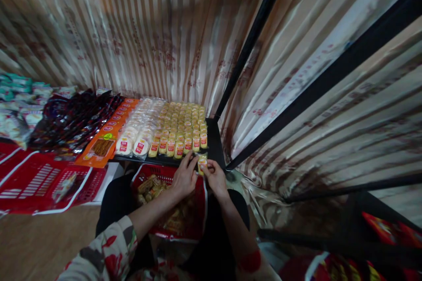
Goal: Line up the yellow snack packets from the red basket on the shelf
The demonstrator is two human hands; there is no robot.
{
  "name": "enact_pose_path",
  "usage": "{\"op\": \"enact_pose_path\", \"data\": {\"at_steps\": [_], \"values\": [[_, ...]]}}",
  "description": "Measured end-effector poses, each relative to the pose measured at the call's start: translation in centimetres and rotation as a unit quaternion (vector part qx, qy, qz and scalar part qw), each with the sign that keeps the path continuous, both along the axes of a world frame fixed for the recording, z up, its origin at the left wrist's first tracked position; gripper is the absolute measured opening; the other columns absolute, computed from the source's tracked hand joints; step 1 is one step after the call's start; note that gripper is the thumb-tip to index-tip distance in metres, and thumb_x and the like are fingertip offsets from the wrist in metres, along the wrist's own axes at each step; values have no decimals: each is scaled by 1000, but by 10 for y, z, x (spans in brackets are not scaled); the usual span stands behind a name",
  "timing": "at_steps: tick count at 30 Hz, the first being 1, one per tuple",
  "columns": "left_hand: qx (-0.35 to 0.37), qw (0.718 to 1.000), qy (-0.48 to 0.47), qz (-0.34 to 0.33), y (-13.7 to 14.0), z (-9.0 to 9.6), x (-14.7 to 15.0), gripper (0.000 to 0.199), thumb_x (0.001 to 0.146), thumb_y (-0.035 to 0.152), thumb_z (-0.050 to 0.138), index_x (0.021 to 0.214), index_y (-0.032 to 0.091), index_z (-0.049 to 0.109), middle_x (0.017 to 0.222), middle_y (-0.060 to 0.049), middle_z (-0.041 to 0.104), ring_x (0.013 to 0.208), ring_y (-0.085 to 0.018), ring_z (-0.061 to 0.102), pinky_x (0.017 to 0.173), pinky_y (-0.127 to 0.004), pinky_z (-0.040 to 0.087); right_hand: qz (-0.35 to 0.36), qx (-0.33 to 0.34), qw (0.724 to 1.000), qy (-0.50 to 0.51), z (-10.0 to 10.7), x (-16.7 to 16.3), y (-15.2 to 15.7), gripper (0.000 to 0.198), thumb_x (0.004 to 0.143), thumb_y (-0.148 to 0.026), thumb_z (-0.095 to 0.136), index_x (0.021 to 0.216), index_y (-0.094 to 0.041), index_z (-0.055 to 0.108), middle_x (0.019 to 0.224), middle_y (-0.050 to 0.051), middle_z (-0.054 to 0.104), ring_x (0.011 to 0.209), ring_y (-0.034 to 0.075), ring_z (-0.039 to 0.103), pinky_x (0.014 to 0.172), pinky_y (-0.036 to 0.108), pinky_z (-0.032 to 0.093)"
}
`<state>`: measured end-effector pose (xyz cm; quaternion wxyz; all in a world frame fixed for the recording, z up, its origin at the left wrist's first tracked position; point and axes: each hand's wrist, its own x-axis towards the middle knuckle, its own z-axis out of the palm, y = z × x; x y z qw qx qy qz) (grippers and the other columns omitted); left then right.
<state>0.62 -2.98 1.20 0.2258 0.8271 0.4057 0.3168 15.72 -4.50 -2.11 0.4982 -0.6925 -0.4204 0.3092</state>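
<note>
A small yellow wrapped snack packet (201, 160) is held upright over the back right rim of a red basket (203, 210). My right hand (216, 179) pinches its right side between thumb and fingers. From the left, my left hand (185, 176) has closed fingers at the packet's upper left edge; the exact grip is partly hidden. Below my forearms, the basket sits on my lap with several loose yellow-brown snack packets (153, 186) in it. Just beyond my hands, rows of similar yellow packets (179, 148) stand on a black shelf (214, 140).
Left of the rows lie clear-wrapped white round snacks (141, 145), an orange snack bag (103, 147), dark shiny packs (74, 116) and green-white packs (20, 92). Red baskets (36, 182) stand at left. Black metal posts (250, 44) and a striped curtain (148, 30) close off the back and right.
</note>
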Motion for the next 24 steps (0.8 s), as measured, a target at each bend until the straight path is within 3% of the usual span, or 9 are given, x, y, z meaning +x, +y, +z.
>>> {"op": "enact_pose_path", "data": {"at_steps": [5,12,24], "values": [[-89,996,0,-9,4,-2,22,57,75,5,39,132,11,40,146,-14,29,133,-22,32,111,-38,32,-66,45,996,-27,-3,16,31,42,70,-49,60,98,-17,62,86,6,66,63,15,59,59,27,48],[-133,991,25,9,18,-2,41,58,73,3,40,131,8,43,146,-16,29,134,-24,32,111,-38,31,-82,49,992,-77,-2,25,66,40,75,-46,55,100,-16,63,86,6,65,67,16,60,64,29,48],[-129,991,28,15,30,-19,45,60,70,2,40,129,7,45,144,-16,34,133,-23,33,111,-37,31,-39,72,989,-126,-12,15,68,42,78,-32,48,114,-12,58,94,10,56,70,16,56,66,30,51]]}}
